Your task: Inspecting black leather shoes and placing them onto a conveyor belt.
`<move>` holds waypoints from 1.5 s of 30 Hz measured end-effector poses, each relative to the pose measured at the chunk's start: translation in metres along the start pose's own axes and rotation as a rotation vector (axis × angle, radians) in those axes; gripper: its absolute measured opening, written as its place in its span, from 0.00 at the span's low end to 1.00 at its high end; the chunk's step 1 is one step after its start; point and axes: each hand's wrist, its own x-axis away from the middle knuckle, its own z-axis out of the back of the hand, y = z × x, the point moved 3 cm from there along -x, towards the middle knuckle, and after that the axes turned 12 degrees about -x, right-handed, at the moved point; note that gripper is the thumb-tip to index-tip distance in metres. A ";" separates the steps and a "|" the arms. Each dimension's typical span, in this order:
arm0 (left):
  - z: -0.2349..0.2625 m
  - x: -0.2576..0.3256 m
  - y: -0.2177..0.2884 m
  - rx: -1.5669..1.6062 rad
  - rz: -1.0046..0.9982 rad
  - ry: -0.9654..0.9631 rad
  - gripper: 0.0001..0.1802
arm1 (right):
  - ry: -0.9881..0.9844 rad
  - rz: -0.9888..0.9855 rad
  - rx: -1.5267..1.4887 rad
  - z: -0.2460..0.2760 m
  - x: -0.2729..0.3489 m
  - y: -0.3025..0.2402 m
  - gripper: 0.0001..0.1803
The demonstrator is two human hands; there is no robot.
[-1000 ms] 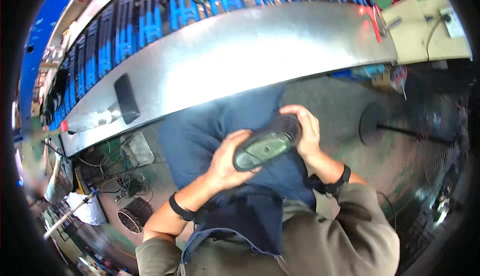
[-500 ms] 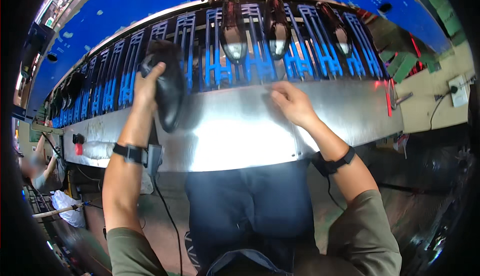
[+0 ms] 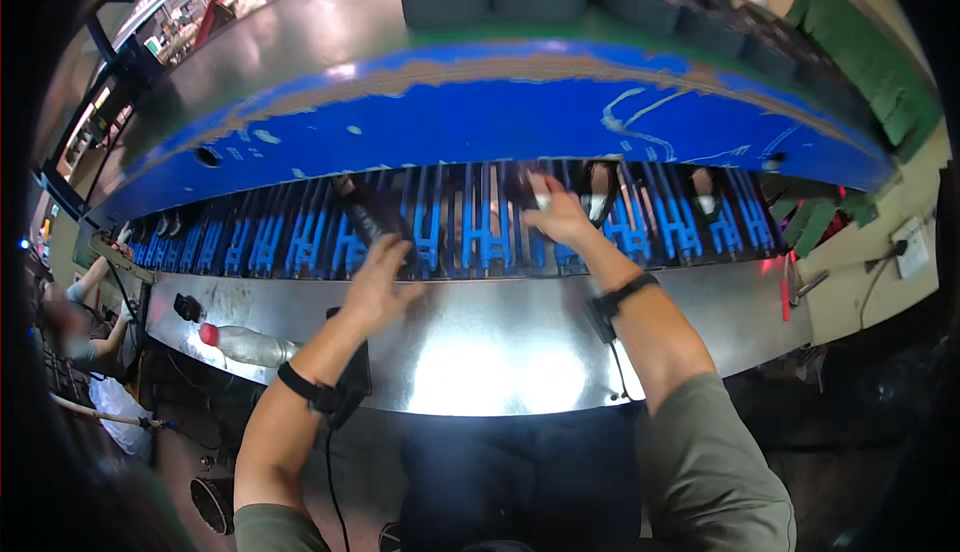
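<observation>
Both arms reach forward over the shiny metal tabletop [image 3: 480, 352]. The left hand [image 3: 378, 277], fingers spread, touches a dark shoe [image 3: 365, 214] lying in the blue slotted rack [image 3: 470, 227], long axis pointing away, tilted left. The right hand [image 3: 560, 217] grips a second dark shoe [image 3: 525, 192].

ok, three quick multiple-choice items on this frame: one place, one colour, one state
1. Where is the plastic bottle?
A. lying on the metal ledge, to the left hand's left
B. standing on the blue rack
C. in the right hand

2. What colour is the slotted rack?
A. red
B. blue
C. yellow

3. What is the left hand doing?
A. resting flat on the ledge
B. hanging off the frame
C. at a dark shoe-like piece on the rack

Answers: A, it lies on the metal ledge; B, blue bars throughout; C, fingers reach the piece.
</observation>
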 end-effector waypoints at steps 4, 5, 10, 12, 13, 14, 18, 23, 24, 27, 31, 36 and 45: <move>0.102 0.021 0.120 0.052 -0.429 0.182 0.34 | -0.166 -0.402 -1.153 0.067 0.156 -0.016 0.45; 0.129 0.024 0.151 0.057 -0.536 0.245 0.30 | -0.287 -0.330 -1.209 0.073 0.191 0.002 0.43; 0.220 -0.022 0.251 -0.149 -0.779 0.633 0.26 | 0.099 0.298 -0.078 0.066 0.319 0.066 0.33; 0.241 -0.059 0.248 -0.284 -0.647 0.676 0.26 | 0.199 0.181 -0.229 0.072 0.347 0.057 0.27; 0.252 -0.078 0.235 -0.360 -0.553 0.678 0.28 | 0.138 0.143 -0.223 0.082 0.348 0.062 0.25; 0.256 -0.097 0.221 -0.362 -0.458 0.674 0.27 | 0.085 0.087 -0.214 0.100 0.351 0.074 0.24; 0.243 -0.133 0.165 -0.219 -0.077 0.398 0.28 | 0.558 0.343 -0.146 0.275 0.342 0.151 0.19; 0.245 -0.137 0.140 -0.225 -0.056 0.507 0.22 | 1.201 0.324 0.670 0.568 0.384 0.095 0.24; 0.240 -0.141 0.146 -0.218 -0.066 0.500 0.22 | 1.191 0.239 0.827 0.597 0.386 0.084 0.26; 0.241 -0.137 0.161 -0.185 -0.016 0.465 0.20 | 1.189 0.120 1.135 0.644 0.367 0.085 0.26; 0.249 -0.139 0.163 -0.340 -0.005 0.444 0.21 | 1.172 0.039 1.287 0.651 0.355 0.075 0.28; 0.243 -0.143 0.147 -0.218 -0.027 0.551 0.18 | 1.157 0.075 1.202 0.649 0.360 0.085 0.25; 0.264 -0.050 0.152 0.050 0.085 0.929 0.20 | 0.384 0.515 0.148 0.235 0.360 0.061 0.27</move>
